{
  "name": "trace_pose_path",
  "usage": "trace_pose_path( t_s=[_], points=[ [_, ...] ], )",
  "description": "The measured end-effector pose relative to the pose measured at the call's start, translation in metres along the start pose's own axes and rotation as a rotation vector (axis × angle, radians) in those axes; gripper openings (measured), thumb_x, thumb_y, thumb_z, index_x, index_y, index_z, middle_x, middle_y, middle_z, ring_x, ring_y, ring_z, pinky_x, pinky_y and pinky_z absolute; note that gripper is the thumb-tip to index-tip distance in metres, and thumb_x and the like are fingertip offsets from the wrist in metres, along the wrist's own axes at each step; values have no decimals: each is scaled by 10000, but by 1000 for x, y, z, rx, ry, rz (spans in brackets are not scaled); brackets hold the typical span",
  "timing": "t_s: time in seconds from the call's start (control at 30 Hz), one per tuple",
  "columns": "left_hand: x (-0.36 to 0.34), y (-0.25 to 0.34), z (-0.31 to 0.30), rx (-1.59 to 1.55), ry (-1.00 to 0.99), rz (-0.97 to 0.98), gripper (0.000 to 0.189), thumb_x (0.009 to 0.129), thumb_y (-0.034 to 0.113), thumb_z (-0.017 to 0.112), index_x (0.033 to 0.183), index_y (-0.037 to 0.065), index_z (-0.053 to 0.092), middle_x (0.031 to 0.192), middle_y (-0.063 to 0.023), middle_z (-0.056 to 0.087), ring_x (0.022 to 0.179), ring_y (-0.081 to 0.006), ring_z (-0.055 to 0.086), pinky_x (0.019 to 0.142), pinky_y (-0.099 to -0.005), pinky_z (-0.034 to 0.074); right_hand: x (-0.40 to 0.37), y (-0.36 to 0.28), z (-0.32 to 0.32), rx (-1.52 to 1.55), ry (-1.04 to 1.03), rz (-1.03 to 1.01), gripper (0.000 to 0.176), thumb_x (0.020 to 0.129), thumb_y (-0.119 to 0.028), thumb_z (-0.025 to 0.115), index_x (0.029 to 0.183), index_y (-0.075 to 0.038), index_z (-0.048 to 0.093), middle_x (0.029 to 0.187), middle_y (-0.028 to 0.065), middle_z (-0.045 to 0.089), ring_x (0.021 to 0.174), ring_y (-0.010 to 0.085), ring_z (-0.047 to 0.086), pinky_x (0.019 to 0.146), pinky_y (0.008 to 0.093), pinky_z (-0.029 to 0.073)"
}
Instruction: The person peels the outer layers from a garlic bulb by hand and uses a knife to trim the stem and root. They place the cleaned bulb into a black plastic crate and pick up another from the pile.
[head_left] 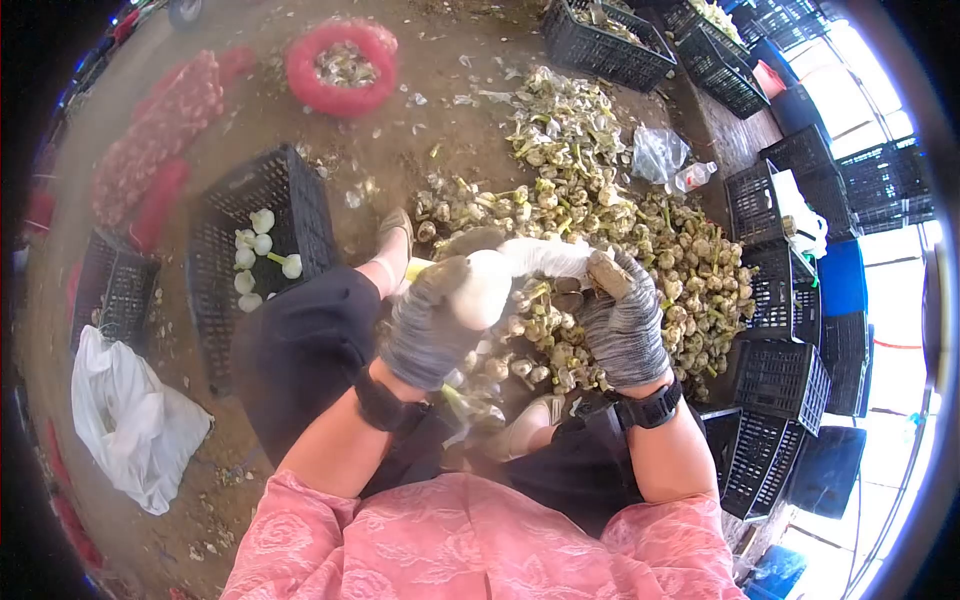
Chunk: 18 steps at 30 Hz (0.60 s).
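Observation:
My left hand [428, 325], in a grey glove with dirty fingertips, is closed around a smooth white garlic bulb [482, 292]. A whitish strip of garlic skin [545, 257] stretches from beside the bulb across to my right hand [625, 325]. That hand wears the same kind of glove, and its thumb and fingers pinch the strip's end. Both hands are above my lap, in front of a large heap of unpeeled garlic [690, 270]. On the left, a black crate [205, 310] holds several clean white bulbs [262, 243].
A red mesh bag [345, 108] with skins inside stands ahead; full mesh sacks [165, 140] lie at far left. A white plastic bag [135, 420] is on the floor. Stacked black crates [770, 385] line the right side. A plastic bottle [695, 177] lies beyond the heap.

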<state>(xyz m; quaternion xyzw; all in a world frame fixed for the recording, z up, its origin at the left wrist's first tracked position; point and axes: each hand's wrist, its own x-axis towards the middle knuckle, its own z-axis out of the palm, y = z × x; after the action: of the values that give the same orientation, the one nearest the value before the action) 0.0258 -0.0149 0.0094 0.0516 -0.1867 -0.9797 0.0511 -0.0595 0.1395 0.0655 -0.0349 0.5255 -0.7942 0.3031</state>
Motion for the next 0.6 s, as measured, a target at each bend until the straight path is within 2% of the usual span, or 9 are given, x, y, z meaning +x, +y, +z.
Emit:
trace_pose_path(
  t_s=[0.1, 0.17, 0.23, 0.3, 0.33, 0.4, 0.47, 0.53, 0.6],
  points=[
    [3, 3, -7, -228, -8, -16, 439, 764, 241, 593, 1113, -1, 481, 1090, -185, 528, 1065, -301, 507, 831, -408, 485, 2, 7, -6, 111, -14, 46, 174, 822, -154, 524, 909, -6, 558, 868, 96, 595, 783, 186, 590, 685, 301, 500],
    [4, 6, -3, -460, -193, 23, 418, 733, 168, 557, 1115, 3, 524, 1184, -158, 495, 1140, -300, 433, 939, -466, 383, 4, 5, -9, 161, -108, 55, 200, 823, -168, 521, 935, -6, 559, 907, 105, 599, 843, 183, 583, 726, 295, 492],
    [4, 16, -1, -502, -168, -33, 405, 715, 142, 551, 1097, 8, 542, 1189, -163, 496, 1146, -314, 427, 966, -489, 343, 9, 4, -8, 244, -99, 115, 208, 825, -173, 519, 946, -9, 561, 928, 112, 601, 878, 175, 577, 747, 286, 485],
    [7, 24, -7, -447, -42, 100, 432, 707, 196, 553, 1096, 9, 538, 1214, -198, 466, 1167, -350, 398, 998, -503, 299, 18, 14, -21, 85, 5, 140, 191, 795, -154, 563, 917, -11, 598, 907, 129, 630, 807, 163, 607, 696, 258, 498],
    [8, 30, -9, -446, 11, 150, 442, 705, 226, 549, 1089, 7, 539, 1216, -215, 459, 1164, -366, 400, 1009, -510, 284, 14, 14, -24, -534, -166, 6, 167, 797, -136, 567, 914, -20, 590, 873, 96, 632, 752, 139, 600, 635, 247, 493],
    [5, 57, -12, -451, 4, 187, 438, 708, 263, 534, 1052, -8, 536, 1159, -213, 494, 1103, -366, 452, 981, -519, 317, 16, 56, -34, -1157, -311, -199, 125, 764, -103, 602, 875, -57, 572, 784, 55, 617, 699, 121, 584, 601, 242, 478],
    [2, 95, -24, -536, 118, 494, 396, 722, 220, 530, 1016, -44, 506, 1025, -197, 531, 992, -351, 502, 885, -483, 417, 14, 107, -47, -1395, -509, 143, 217, 699, -120, 660, 872, -48, 550, 785, 110, 613, 747, 226, 597, 656, 306, 475],
    [4, 140, -71, -461, 135, 809, 367, 725, 230, 543, 949, -60, 512, 921, -204, 552, 897, -343, 539, 791, -444, 483, -4, 136, -52, -1350, -858, 399, 441, 674, -238, 669, 1077, -109, 544, 923, 150, 615, 856, 283, 597, 750, 391, 463],
    [1, 164, -83, -393, 389, 797, 333, 726, 259, 581, 881, -31, 533, 858, -167, 564, 833, -308, 554, 719, -425, 493, -15, 161, -55, -1506, -1087, 397, 440, 678, -239, 652, 1088, -112, 556, 926, 162, 612, 867, 313, 586, 748, 386, 460]
  ],
)
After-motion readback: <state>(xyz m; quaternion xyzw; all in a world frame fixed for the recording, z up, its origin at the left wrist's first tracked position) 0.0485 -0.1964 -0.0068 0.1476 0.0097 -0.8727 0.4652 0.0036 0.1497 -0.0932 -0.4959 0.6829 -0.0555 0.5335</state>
